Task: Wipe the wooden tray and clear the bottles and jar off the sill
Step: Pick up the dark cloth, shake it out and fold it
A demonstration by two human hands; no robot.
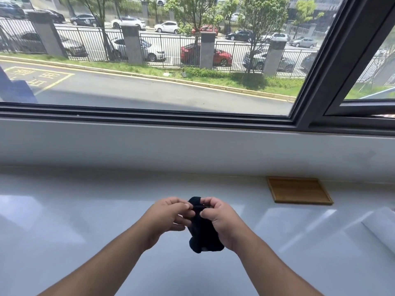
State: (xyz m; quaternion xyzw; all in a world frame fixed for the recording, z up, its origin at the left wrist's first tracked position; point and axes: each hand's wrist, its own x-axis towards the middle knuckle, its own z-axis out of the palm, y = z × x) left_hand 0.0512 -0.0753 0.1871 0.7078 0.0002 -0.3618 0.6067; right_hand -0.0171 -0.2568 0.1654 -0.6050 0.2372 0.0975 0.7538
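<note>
Both bare forearms reach in from the bottom of the frame and meet at lower centre, above a glossy white sill (pixel 85 210). Between them is a dark cloth (pixel 203 227), bunched into a narrow upright wad. The left hand (pixel 168 218) pinches the upper edge of the cloth between thumb and curled fingers, its grip pressed together on the fabric. The right hand (pixel 222 223) wraps round the right side of the wad, thumb pressed against the front and fingers folded over the top, so that its grip also closes on the cloth. The lower end of the cloth hangs free below the right palm, clear of the sill.

The wooden tray (pixel 299 190) lies flat at the right of the frame, towards the middle height, close to the back edge of the sill just beside the pale wall under the window (pixel 149 60). It is well apart from the hands and bare on top. A pale sheet-like shape (pixel 380 227) shows at the right edge, too cropped to identify. Through the window, a road, a railing and parked cars fill the upper frame.
</note>
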